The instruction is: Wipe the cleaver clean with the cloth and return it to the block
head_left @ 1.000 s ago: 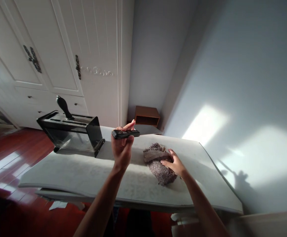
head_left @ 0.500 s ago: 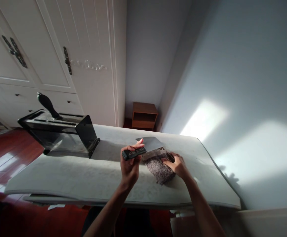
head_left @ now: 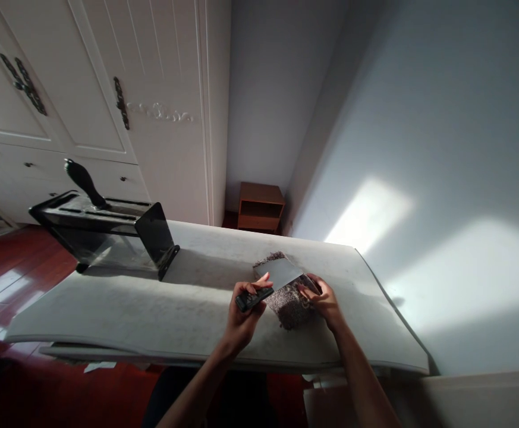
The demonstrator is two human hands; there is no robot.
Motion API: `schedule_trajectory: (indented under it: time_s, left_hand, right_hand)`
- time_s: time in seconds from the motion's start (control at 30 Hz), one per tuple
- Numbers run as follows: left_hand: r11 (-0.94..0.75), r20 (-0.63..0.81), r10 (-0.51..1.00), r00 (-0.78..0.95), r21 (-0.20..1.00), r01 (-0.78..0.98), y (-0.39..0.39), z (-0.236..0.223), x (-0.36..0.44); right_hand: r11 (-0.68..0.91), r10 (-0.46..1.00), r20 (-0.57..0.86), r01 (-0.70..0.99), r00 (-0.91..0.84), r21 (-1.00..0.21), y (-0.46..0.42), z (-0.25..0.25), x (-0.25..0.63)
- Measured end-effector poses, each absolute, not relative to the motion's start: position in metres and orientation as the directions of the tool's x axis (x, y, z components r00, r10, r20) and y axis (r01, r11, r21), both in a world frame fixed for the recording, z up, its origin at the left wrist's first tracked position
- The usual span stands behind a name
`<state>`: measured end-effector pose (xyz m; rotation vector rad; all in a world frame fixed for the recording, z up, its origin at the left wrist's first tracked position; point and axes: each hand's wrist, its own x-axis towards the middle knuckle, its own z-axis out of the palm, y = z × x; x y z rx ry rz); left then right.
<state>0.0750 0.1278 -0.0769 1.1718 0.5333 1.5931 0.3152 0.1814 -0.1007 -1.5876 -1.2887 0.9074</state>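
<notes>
My left hand (head_left: 242,318) is closed round the black handle of a cleaver (head_left: 281,272), whose wide grey blade lies flat across a fuzzy grey-brown cloth (head_left: 292,303) on the white table (head_left: 152,309). My right hand (head_left: 321,297) rests on the right side of the cloth with curled fingers, pressing it against the blade's edge. Part of the cloth shows beyond the blade's far edge.
A black knife block (head_left: 107,229) with one black handle (head_left: 81,181) sticking up stands at the table's back left. White wardrobe doors (head_left: 85,89) fill the left background. A small wooden nightstand (head_left: 259,208) sits in the corner behind the table. Sunlight patches fall on the right wall.
My left hand has brought the cleaver down from in front of me onto the cloth, and the blade now lies flat on it. My right hand stayed on the cloth.
</notes>
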Motion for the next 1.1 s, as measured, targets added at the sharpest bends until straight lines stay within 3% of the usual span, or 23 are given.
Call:
schedule_trajectory:
  time_s: [0.13, 0.3, 0.47, 0.63, 0.87, 1.1]
  left_hand:
    - [-0.207, 0.316, 0.934, 0.168, 0.860, -0.466, 0.119, -0.087, 0.067]
    - [-0.045, 0.124, 0.984, 0.128, 0.867, -0.496, 0.113, -0.090, 0.069]
    - [0.136, -0.117, 0.990, 0.076, 0.927, -0.349, 0.113, -0.081, 0.056]
    - [0.277, -0.211, 0.941, 0.265, 0.930, -0.243, 0.125, -0.073, 0.040]
    - [0.304, -0.323, 0.858, 0.399, 0.946, 0.114, 0.153, -0.069, 0.047]
    - [0.162, -0.308, 0.844, 0.440, 0.927, 0.338, 0.172, -0.069, 0.057]
  right_hand:
    - [-0.118, 0.980, -0.058, 0.321, 0.190, -0.940, 0.178, -0.097, 0.314]
    - [-0.046, 0.983, 0.018, 0.337, 0.184, -0.940, 0.176, -0.104, 0.317]
    - [-0.015, 0.982, 0.049, 0.334, 0.181, -0.943, 0.175, -0.108, 0.317]
    - [0.051, 0.987, 0.097, 0.323, 0.129, -0.945, 0.175, -0.109, 0.317]
    - [0.161, 0.962, 0.243, 0.459, 0.126, -0.874, 0.181, -0.118, 0.318]
    - [0.247, 0.899, 0.407, 0.585, 0.159, -0.773, 0.171, -0.106, 0.313]
